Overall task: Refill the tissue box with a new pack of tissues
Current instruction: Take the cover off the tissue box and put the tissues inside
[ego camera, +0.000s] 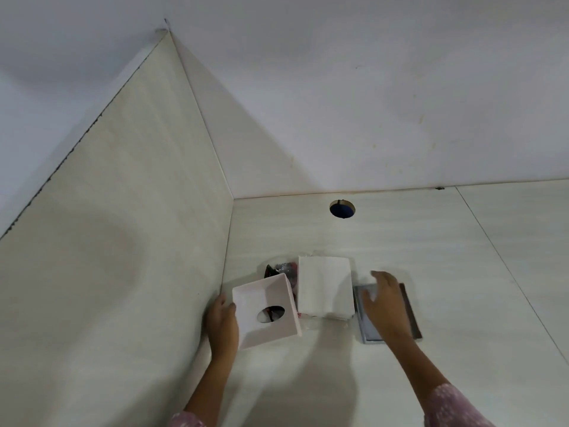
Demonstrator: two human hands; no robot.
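A white square tissue box shell [264, 306] with an oval hole in its face is tilted up off the desk, and my left hand [222, 325] grips its left edge. Right of it lies a white stack of tissues [325, 288], loose clear wrap around it. My right hand [383, 298] hovers with fingers spread just right of the stack, above a flat grey plate with a dark rim [409, 318]. Whether the hand touches the plate is unclear.
A crumpled dark and red wrapper [278, 270] lies behind the box. The pale desk [431, 257] has a round cable hole [342, 208] near the back wall. A pale side panel [123, 241] closes off the left.
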